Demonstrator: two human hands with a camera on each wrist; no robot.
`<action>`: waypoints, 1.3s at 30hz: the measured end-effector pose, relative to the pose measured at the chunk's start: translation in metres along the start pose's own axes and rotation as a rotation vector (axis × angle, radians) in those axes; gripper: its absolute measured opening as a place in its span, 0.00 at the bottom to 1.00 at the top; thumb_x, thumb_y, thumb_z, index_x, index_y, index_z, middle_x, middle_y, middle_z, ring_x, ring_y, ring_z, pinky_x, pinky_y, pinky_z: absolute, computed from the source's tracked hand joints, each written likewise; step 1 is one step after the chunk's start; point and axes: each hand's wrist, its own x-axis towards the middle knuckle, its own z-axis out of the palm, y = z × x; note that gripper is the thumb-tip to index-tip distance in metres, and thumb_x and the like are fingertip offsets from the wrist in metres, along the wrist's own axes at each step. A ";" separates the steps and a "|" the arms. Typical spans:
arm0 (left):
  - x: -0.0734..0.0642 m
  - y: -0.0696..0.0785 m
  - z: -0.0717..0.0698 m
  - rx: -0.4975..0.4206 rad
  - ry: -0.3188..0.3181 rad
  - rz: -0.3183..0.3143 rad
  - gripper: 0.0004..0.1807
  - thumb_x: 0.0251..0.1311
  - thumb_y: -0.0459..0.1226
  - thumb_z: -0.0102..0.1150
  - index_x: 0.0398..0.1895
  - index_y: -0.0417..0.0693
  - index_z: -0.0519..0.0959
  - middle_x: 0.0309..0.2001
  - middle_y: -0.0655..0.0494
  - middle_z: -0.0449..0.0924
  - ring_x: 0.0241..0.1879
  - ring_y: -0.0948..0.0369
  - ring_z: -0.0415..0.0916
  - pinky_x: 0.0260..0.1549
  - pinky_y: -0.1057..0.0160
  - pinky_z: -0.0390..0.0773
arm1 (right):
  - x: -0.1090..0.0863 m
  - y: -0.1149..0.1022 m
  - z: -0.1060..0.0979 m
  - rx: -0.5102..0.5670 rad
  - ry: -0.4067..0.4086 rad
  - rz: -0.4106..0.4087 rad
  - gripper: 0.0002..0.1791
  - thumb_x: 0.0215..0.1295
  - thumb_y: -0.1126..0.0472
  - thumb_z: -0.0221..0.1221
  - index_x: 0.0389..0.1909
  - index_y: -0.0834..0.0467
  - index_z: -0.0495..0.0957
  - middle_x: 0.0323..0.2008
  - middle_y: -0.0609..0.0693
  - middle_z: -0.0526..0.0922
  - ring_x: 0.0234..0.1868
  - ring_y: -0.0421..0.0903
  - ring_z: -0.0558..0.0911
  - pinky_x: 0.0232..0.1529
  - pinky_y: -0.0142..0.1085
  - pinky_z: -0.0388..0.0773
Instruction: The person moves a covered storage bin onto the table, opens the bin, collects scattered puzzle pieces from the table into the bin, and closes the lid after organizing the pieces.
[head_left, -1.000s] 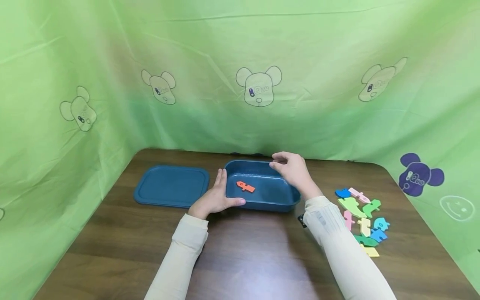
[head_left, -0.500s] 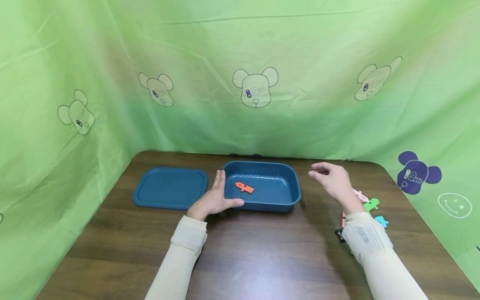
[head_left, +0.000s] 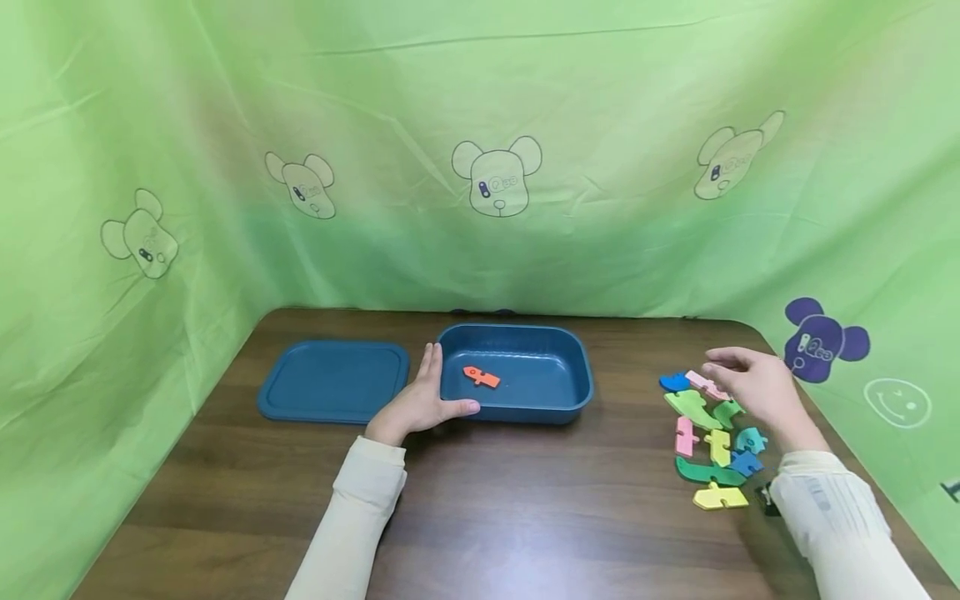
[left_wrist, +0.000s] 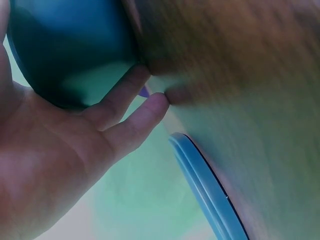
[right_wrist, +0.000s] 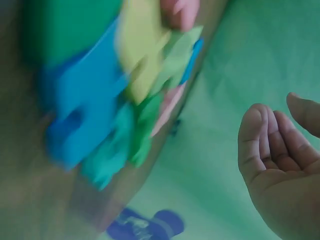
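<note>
My left hand (head_left: 414, 403) rests against the left end of a dark blue box (head_left: 592, 392). Its fingers (left_wrist: 137, 117) are straight along the side wall, and the thumb lies at the front rim. One orange puzzle piece (head_left: 482, 377) lies on the box floor. My right hand (head_left: 759, 390) hovers over the far right of a group of foam-like puzzle pieces, near a pink piece (head_left: 705, 384) and a green piece (head_left: 726, 412). In the right wrist view that hand (right_wrist: 280, 170) is loosely bent with nothing in it.
A blue lid (head_left: 333, 381) lies flat left of the box. Several coloured pieces, among them a yellow piece (head_left: 720, 497) and a dark green piece (head_left: 708, 472), lie on the right of the wooden table (head_left: 480, 517). A green curtain (head_left: 390, 208) hangs behind.
My right hand has moved right, from over the box's right side to the puzzle pieces. The left hand stays at the box, and the orange piece lies as before.
</note>
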 end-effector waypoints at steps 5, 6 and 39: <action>0.001 -0.001 0.000 -0.002 0.002 0.002 0.69 0.55 0.63 0.68 0.82 0.49 0.30 0.81 0.50 0.24 0.76 0.42 0.49 0.64 0.42 0.65 | -0.003 0.030 -0.012 0.022 -0.003 0.005 0.22 0.76 0.56 0.57 0.58 0.71 0.76 0.44 0.68 0.84 0.31 0.41 0.83 0.29 0.33 0.79; 0.001 -0.002 0.000 -0.001 0.001 0.001 0.69 0.55 0.63 0.68 0.82 0.49 0.30 0.81 0.51 0.24 0.76 0.42 0.49 0.64 0.42 0.65 | -0.003 0.036 -0.013 0.031 -0.005 0.004 0.22 0.76 0.57 0.57 0.58 0.72 0.75 0.43 0.68 0.84 0.30 0.42 0.84 0.29 0.34 0.80; 0.001 -0.002 0.001 0.006 0.003 0.022 0.69 0.56 0.63 0.68 0.82 0.48 0.30 0.81 0.49 0.24 0.75 0.42 0.49 0.64 0.44 0.66 | 0.012 0.101 -0.016 -0.366 -0.174 -0.277 0.17 0.48 0.76 0.63 0.42 0.71 0.83 0.26 0.53 0.78 0.30 0.52 0.76 0.32 0.51 0.73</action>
